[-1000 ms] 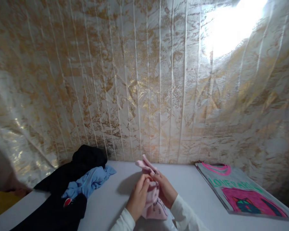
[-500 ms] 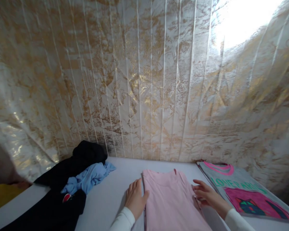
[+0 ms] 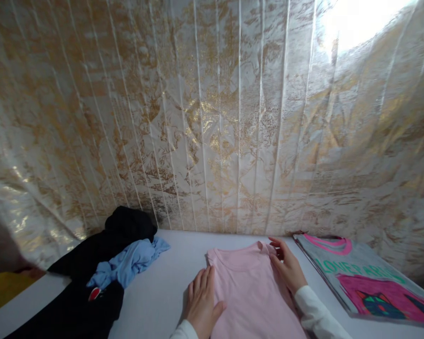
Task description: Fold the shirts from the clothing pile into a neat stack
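Observation:
A pink T-shirt [image 3: 245, 292], folded into a long rectangle, lies on the white table with its neckline toward the wall. My left hand [image 3: 202, 299] rests along its left edge, fingers stretched out and thumb on the fabric. At the far right corner, by the collar, my right hand [image 3: 288, 266] pinches the shoulder cloth between thumb and fingers. The cloth there is slightly raised and creased. The shirt's lower end runs out of view.
To the right lies a folded grey T-shirt [image 3: 325, 256] with pink collar and cat print. Black clothing [image 3: 77, 301] and a crumpled light blue garment [image 3: 130, 261] are heaped left on the white table [image 3: 155, 292]. Yellow fabric [image 3: 7, 289] shows far left. A shiny gold-patterned sheet [image 3: 212, 117] hangs behind.
My right hand has moved from the shirt's right side up to its far right shoulder and taken hold there. My left hand has shifted slightly right and nearer, still at the left edge.

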`<move>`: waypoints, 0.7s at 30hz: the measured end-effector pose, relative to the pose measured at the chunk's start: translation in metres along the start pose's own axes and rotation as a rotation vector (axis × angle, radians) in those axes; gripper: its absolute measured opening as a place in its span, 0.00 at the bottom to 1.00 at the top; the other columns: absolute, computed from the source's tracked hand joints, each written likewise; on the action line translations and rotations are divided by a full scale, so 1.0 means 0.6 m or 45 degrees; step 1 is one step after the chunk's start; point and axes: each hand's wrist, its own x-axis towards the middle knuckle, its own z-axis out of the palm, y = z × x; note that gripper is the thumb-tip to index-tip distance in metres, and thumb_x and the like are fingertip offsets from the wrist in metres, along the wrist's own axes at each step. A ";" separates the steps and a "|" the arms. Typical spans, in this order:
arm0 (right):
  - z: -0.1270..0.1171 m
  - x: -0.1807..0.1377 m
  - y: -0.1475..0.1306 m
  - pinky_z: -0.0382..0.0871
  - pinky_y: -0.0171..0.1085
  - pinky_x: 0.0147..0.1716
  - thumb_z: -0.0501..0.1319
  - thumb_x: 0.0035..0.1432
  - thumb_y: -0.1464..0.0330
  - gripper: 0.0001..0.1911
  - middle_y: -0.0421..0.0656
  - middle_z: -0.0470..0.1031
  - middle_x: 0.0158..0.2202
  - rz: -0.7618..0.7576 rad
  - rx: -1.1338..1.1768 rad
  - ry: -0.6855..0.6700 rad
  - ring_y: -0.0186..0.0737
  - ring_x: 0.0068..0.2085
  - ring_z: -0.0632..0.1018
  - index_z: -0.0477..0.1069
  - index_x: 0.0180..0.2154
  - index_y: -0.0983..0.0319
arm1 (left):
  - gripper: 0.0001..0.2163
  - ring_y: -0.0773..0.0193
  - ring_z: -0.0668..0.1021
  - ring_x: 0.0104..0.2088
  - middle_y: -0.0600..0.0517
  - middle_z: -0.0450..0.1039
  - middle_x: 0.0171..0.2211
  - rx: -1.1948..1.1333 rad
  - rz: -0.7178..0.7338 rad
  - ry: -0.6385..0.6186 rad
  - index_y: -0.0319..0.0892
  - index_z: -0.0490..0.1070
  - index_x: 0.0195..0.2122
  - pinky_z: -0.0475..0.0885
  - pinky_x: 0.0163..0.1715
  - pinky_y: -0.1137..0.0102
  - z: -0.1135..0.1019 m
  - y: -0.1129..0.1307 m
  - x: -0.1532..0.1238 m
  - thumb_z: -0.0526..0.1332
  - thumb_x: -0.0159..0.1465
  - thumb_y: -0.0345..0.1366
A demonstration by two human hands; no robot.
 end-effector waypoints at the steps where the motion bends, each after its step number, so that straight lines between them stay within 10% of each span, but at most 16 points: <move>1: -0.002 -0.002 0.003 0.68 0.39 0.42 0.54 0.46 0.65 0.26 0.46 0.72 0.41 -0.036 -0.059 -0.013 0.41 0.38 0.74 0.63 0.49 0.62 | 0.36 0.56 0.48 0.64 0.49 0.42 0.66 0.003 0.003 -0.003 0.36 0.43 0.65 0.44 0.61 0.61 0.000 -0.002 0.000 0.53 0.56 0.36; 9: -0.045 0.004 0.008 0.67 0.36 0.31 0.53 0.49 0.62 0.12 0.42 0.74 0.28 0.101 -0.304 -0.186 0.39 0.28 0.74 0.69 0.33 0.60 | 0.36 0.54 0.43 0.65 0.49 0.37 0.67 -0.053 0.052 0.089 0.37 0.44 0.65 0.41 0.61 0.56 0.008 0.011 -0.006 0.52 0.54 0.29; 16: -0.043 -0.014 -0.006 0.53 0.32 0.18 0.57 0.51 0.57 0.16 0.37 0.66 0.15 0.312 -0.420 -0.395 0.31 0.17 0.64 0.63 0.19 0.60 | 0.13 0.58 0.66 0.50 0.52 0.68 0.47 -0.353 0.776 0.097 0.48 0.70 0.42 0.62 0.49 0.66 0.018 0.096 -0.010 0.61 0.55 0.37; 21: -0.050 -0.027 -0.007 0.46 0.31 0.14 0.60 0.47 0.58 0.16 0.34 0.59 0.11 0.462 -0.327 -0.553 0.27 0.14 0.58 0.62 0.17 0.61 | 0.16 0.57 0.62 0.56 0.51 0.62 0.57 -0.247 0.663 0.185 0.48 0.65 0.52 0.58 0.56 0.62 0.026 0.085 0.012 0.54 0.64 0.42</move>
